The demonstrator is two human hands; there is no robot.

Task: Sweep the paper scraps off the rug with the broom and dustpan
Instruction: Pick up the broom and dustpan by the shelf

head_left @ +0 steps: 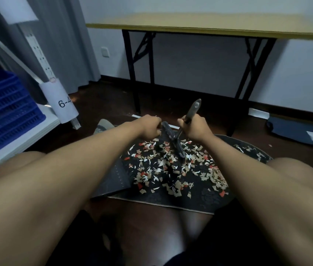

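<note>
From the head view I see my right hand [194, 128] curled tight round the grey handle of the broom [175, 140], whose dark brush head rests down among the paper scraps [173, 167]. Those scraps, white, tan and red, lie thick across the middle of the dark patterned rug [205, 198]. My left hand [149, 126] sits at the rug's far edge with fingers curled under, but I cannot tell what it grips. A dark flat panel, perhaps the dustpan [113, 179], lies on the rug's left side beside the scraps. The only writing I can read is "6-4" on a white paper sleeve [59, 100] wrapped round the shelf post, beside stacked blue crates [4, 112]. A folding table [209, 24] stands beyond.
</note>
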